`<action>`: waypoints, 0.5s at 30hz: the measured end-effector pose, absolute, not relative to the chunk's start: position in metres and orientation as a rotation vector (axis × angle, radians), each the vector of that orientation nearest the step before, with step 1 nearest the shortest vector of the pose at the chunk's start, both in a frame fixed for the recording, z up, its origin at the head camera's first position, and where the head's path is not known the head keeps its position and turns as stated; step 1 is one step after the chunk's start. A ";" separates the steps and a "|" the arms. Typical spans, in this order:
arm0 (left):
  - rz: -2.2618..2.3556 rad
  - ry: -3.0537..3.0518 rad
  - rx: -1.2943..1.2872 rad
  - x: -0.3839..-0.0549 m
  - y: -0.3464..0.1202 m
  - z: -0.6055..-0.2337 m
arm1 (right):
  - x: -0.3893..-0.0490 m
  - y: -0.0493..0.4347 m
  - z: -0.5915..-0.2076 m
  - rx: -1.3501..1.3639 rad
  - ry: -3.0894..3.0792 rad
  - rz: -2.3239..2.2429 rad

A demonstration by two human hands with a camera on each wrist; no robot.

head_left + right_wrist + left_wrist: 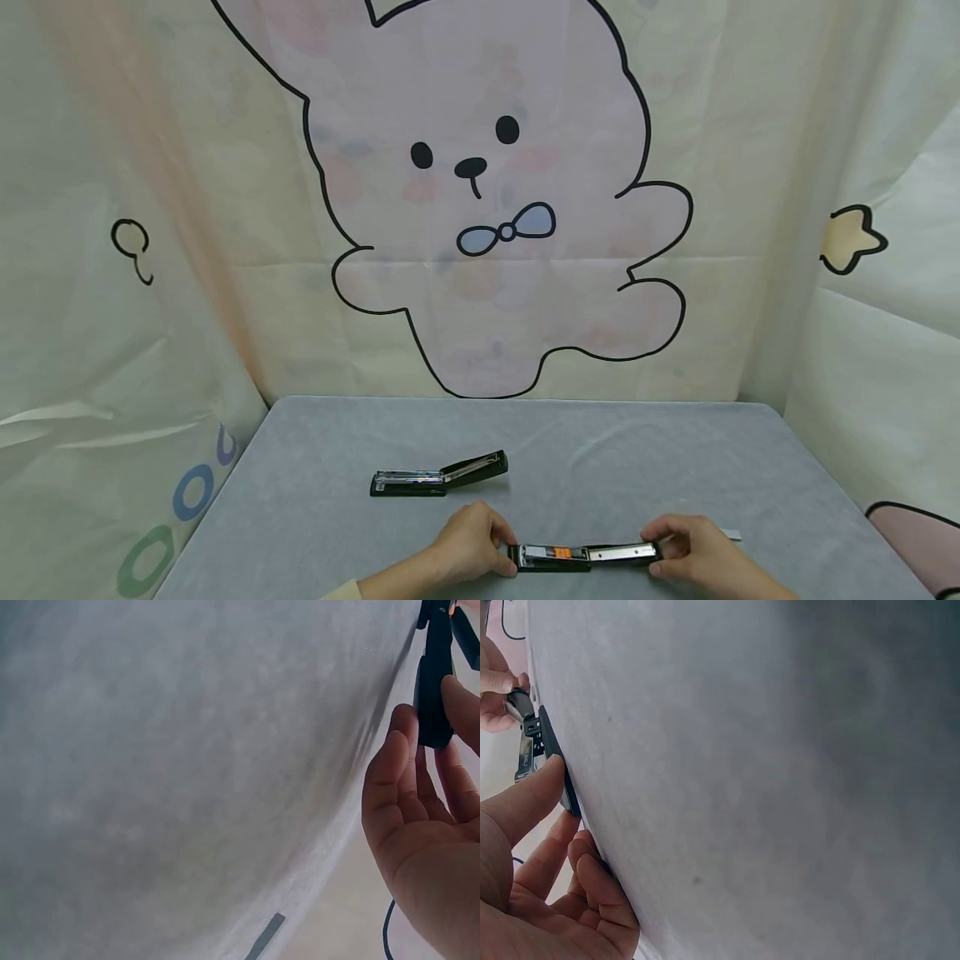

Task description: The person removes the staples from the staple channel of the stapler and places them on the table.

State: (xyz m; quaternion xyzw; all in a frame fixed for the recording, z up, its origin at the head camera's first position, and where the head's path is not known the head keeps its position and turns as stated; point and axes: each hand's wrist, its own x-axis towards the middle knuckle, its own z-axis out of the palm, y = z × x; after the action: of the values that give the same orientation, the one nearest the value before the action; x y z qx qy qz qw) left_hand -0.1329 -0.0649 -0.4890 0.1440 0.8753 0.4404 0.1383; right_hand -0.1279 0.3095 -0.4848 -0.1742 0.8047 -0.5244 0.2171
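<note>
A black stapler [553, 567], folded wide open, lies between my hands near the front of the table. My left hand [472, 546] pinches its left end between thumb and fingers; in the left wrist view, the thumb [532, 796] presses against the black base. At the other end, my right hand [699, 552] grips the tip of the opened arm, which shows a silver channel. An orange label is visible inside the left half. From the right wrist, the black arm [433, 697] sits between thumb and fingers. Behind the hands stands a second opened black stapler [411, 487], untouched.
A small grey strip, perhaps staples [266, 936], lies on the table beyond my right hand, partly hidden by it in the head view. Grey cloth covers the table [637, 450]. Printed curtains [720, 317] hang behind and on both sides.
</note>
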 end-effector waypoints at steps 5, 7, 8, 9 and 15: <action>1.279 2.533 0.427 -0.133 -0.065 -0.490 | -0.128 0.311 -0.488 -0.469 2.245 -1.441; 1.280 2.534 0.426 -0.133 -0.065 -0.491 | -0.128 0.312 -0.489 -0.488 2.269 -1.430; 1.280 2.534 0.424 -0.133 -0.065 -0.491 | -0.128 0.313 -0.489 -0.483 2.271 -1.428; 1.280 2.535 0.425 -0.133 -0.065 -0.491 | -0.128 0.313 -0.489 -0.479 2.271 -1.428; 1.271 2.540 0.420 -0.133 -0.065 -0.490 | -0.129 0.313 -0.481 -0.423 2.308 -1.413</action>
State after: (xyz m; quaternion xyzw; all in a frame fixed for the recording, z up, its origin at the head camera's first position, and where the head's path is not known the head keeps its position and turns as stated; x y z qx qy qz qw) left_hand -0.1327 -0.0648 -0.4899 0.1450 0.8766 0.4387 0.1348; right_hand -0.1285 0.3131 -0.4810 -0.1513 0.8255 -0.5056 0.1999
